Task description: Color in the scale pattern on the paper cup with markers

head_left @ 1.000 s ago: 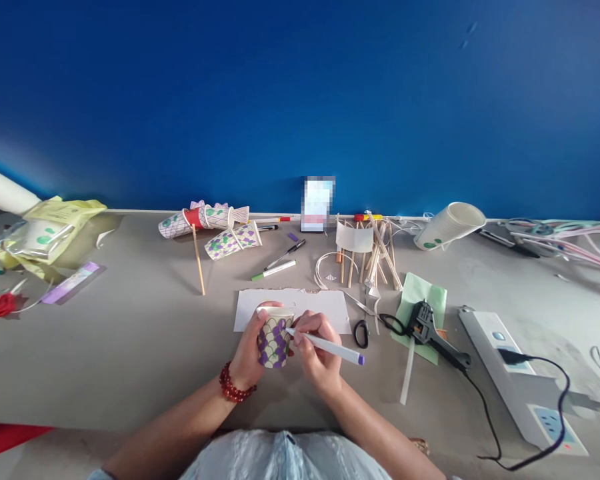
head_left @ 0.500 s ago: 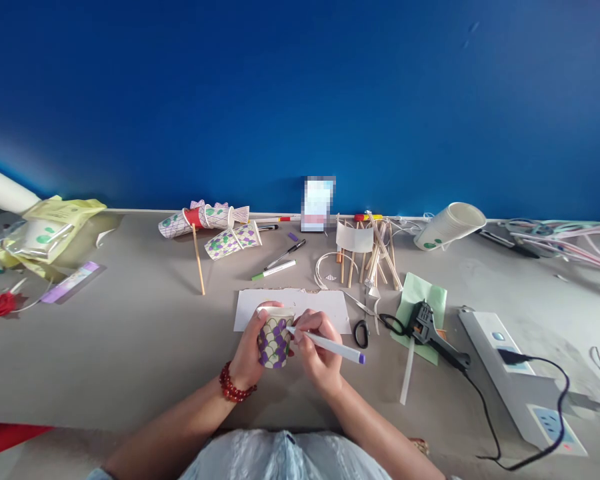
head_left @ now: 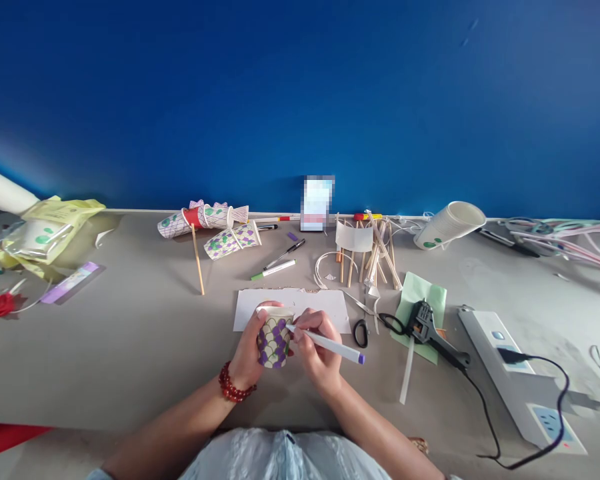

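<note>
My left hand [head_left: 249, 348] is wrapped round a paper cup [head_left: 275, 343] covered in a scale pattern, some scales coloured purple and a few green. Between the fingers of my right hand [head_left: 320, 351] is a white marker [head_left: 333, 345] with a purple end, its tip at the cup's right side near the rim. Just behind the cup lies a sheet of white paper [head_left: 300, 303] with a torn far edge. Two more scale-patterned cups [head_left: 234, 241], one set into the other, lie on their side at the back.
Scissors [head_left: 361, 332] and a glue gun [head_left: 425, 327] on green paper lie right of my hands, its cord running to a power strip [head_left: 495, 360]. Wooden sticks [head_left: 380, 257], a phone [head_left: 317, 203], stacked cups [head_left: 450, 223] and a joined-cup figure [head_left: 193, 218] stand along the blue wall.
Almost nothing differs. Both hands keep their hold on the cup and the marker, and the marker's tip stays at nearly the same spot.
</note>
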The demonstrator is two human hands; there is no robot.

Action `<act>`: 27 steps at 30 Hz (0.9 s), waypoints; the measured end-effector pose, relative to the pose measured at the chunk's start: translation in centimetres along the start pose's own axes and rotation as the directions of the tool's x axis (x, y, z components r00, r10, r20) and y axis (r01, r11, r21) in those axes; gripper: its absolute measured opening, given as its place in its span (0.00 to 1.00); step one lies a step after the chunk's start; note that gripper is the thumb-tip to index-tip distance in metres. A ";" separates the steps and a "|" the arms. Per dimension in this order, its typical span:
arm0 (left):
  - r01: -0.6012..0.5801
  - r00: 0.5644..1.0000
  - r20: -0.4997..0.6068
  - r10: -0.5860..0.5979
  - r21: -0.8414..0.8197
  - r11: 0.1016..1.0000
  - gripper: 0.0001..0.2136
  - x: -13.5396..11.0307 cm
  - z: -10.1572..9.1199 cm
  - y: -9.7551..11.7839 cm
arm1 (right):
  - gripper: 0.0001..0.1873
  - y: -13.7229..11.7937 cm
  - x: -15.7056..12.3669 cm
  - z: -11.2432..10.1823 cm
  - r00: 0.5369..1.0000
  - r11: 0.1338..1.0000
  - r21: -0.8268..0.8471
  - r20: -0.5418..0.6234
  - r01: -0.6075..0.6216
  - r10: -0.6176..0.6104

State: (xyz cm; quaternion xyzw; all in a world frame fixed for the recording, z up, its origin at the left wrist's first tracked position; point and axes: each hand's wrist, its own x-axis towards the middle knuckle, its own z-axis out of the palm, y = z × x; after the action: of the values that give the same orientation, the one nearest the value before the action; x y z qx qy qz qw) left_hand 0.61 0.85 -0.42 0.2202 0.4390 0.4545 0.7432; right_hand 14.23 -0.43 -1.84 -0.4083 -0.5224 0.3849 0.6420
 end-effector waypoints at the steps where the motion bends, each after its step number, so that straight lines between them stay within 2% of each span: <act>1: -0.006 1.000 -0.007 0.006 0.003 1.000 0.22 0.0 0.0 0.0 | 0.10 0.0 0.0 0.0 1.000 1.000 -0.001 -0.007 -0.004 0.004; 27: 0.000 1.000 -0.013 0.000 -0.003 1.000 0.24 0.1 -0.1 -0.1 | 0.09 0.3 -0.1 -0.2 1.000 0.999 0.039 0.010 -0.005 0.004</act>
State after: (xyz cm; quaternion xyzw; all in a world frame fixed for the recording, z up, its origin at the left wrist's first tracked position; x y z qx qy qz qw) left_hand 0.60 0.92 -0.59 0.2163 0.4431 0.4564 0.7407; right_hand 14.35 -0.45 -2.21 -0.3952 -0.5170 0.3984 0.6464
